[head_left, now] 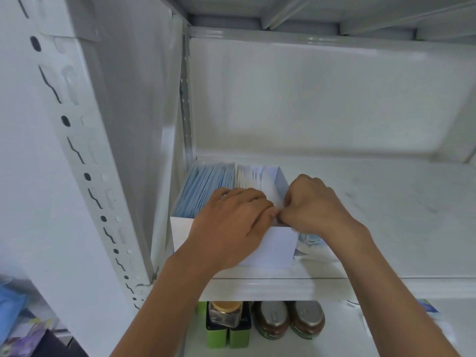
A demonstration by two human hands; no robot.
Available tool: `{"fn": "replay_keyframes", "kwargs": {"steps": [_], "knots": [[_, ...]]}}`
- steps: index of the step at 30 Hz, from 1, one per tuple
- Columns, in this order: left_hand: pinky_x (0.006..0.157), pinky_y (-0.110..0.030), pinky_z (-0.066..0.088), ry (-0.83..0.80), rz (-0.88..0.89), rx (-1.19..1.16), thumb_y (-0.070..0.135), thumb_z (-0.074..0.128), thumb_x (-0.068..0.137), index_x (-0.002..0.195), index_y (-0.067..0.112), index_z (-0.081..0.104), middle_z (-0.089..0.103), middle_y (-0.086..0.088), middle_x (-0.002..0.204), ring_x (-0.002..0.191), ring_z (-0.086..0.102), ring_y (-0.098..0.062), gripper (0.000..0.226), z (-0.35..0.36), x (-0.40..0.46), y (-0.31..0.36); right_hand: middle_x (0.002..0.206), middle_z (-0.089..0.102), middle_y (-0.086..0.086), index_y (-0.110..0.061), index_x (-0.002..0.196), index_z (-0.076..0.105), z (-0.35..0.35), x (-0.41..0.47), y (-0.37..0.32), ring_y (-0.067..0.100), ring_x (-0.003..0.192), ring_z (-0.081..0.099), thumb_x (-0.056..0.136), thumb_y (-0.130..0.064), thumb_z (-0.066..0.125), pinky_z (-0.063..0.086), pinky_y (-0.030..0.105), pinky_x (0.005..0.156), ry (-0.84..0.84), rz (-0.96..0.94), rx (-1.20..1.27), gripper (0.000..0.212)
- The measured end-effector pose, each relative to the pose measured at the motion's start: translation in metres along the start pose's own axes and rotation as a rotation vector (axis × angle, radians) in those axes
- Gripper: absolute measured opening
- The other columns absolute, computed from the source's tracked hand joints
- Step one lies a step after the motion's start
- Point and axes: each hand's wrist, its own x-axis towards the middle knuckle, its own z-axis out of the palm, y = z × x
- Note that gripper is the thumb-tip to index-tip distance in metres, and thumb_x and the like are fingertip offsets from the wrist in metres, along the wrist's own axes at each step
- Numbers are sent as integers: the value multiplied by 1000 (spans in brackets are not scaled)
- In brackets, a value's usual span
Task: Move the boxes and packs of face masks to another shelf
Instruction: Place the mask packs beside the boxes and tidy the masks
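1. A white open-topped box sits on a white metal shelf, tucked into the shelf's left corner, around the middle of the frame.
2. Inside the box, blue face masks fill the left half and white masks the right half, both stood on edge.
3. The left hand lies over the box's front edge, fingers bent forward onto the masks; I cannot tell whether it is gripping anything.
4. The right hand is just beside it, fingers curled tight and pinching at the white masks near the box's right wall. The two hands touch at the fingertips.
5. A blue and white pack lies on the shelf just to the right of the box, mostly hidden under the right wrist.
6. On the lower shelf, at the bottom centre of the frame, stand two brown jars with silver lids, a clear jar with a tan lid and green tins.
7. A slotted white upright post runs down the left of the frame.
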Motion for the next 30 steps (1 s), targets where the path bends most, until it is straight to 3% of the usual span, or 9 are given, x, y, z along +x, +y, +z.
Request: {"fn": "replay_keyframes", "kwargs": {"steps": [2,4,7,10,14,17,20,26,30], "knots": [[100,-39,45,44,-5,-45,37,33,105,119,25,67,70,8,118,104,64,-14,39,-1,-1,0,57,30,0,-16,48,34,-3,-1,0,20,57,32,64,-26,72,21,28,49,106,12,51,43],[99,-37,49,110,-20,-67,33,43,102,128,20,63,71,3,121,102,67,-17,35,0,-3,1,59,46,4,-11,50,51,-5,0,1,21,57,44,67,-30,74,35,31,49,130,16,74,34],[97,-36,50,145,-19,-62,26,47,100,133,17,61,72,0,123,103,68,-19,37,0,-4,1,81,71,13,-4,78,75,-1,1,4,26,79,68,78,-44,69,56,40,70,36,-23,198,40],[104,-36,46,112,-12,-75,25,41,100,137,18,59,70,0,127,111,65,-17,42,-1,-5,-3,72,69,-1,-15,81,79,4,-1,8,1,80,64,85,-53,62,48,24,58,-11,-53,379,42],[107,-35,43,77,-29,-69,29,40,101,142,20,56,69,2,130,117,63,-16,46,-1,-7,-5,82,50,-15,-36,91,73,14,-5,21,-1,80,53,90,-53,53,32,13,62,153,-48,428,27],[110,-35,42,51,-13,-15,35,38,102,132,23,66,68,6,133,121,62,-13,42,0,-5,-5,89,47,-14,-35,102,73,21,-10,31,7,86,52,92,-43,55,39,23,73,269,-75,352,22],[107,-36,45,45,12,-13,37,37,102,127,26,69,68,8,133,121,63,-12,41,0,-4,-3,91,50,-12,-32,106,74,29,-10,38,12,89,52,91,-38,58,45,33,81,195,-116,192,22],[100,-35,48,0,56,-61,35,41,100,140,29,56,66,10,136,116,64,-12,43,-1,1,-1,84,57,-11,-35,109,68,31,-8,38,-1,77,54,93,-40,56,34,10,62,211,-124,424,20],[82,-26,50,152,-39,-41,36,55,96,113,23,67,71,6,108,88,66,-13,25,0,-2,-2,86,52,-9,-43,113,59,33,-8,38,6,70,52,85,-48,66,37,21,62,108,-79,580,29]]}}
